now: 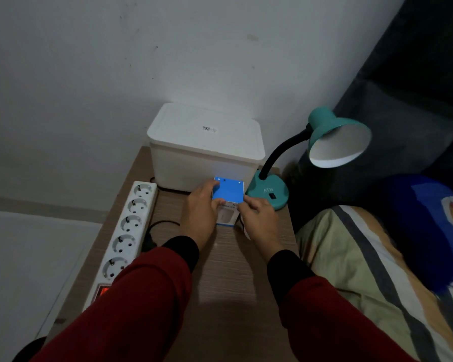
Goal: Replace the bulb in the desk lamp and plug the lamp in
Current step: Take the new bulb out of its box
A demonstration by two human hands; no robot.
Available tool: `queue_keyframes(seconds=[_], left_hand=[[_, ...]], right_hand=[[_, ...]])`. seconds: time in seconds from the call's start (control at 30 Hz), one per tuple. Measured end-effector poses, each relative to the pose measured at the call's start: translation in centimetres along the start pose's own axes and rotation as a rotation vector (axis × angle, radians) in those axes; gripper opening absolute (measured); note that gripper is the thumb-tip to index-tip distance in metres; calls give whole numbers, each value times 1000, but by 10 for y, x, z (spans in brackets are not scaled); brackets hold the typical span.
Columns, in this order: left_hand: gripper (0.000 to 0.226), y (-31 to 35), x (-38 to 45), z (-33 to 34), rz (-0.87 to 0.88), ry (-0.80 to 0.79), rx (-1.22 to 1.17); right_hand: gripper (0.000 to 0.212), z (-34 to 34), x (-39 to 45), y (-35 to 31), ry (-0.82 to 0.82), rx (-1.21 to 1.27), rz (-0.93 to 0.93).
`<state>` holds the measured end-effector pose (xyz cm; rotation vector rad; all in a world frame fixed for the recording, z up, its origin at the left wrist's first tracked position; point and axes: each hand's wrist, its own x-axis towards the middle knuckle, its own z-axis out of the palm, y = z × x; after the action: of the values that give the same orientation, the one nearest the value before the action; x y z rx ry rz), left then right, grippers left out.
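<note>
Both hands clamp the blue-topped bulb box right at the middle of the wooden table: left hand wrapped round its nine o'clock side, right hand pinching its three o'clock edge, box standing upright. Teal desk lamp sits just beside the box at two o'clock, black gooseneck arching up, shade tilted open toward three o'clock. White lidded bin stands at twelve. White power strip runs along nine o'clock, sockets empty, red switch glowing at seven. Black cord loops beside it.
</note>
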<state>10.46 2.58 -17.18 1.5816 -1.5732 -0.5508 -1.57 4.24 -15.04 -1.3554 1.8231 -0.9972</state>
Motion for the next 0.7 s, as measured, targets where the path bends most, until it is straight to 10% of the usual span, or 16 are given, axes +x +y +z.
queue_keyframes(seconds=[0.43, 0.7], left_hand=[[62, -2, 2, 3, 12, 5, -118], [89, -14, 22, -10, 277, -192, 158]], right_hand=[[32, -9, 3, -21, -61, 576, 227], [46, -16, 20, -33, -171, 469, 86]])
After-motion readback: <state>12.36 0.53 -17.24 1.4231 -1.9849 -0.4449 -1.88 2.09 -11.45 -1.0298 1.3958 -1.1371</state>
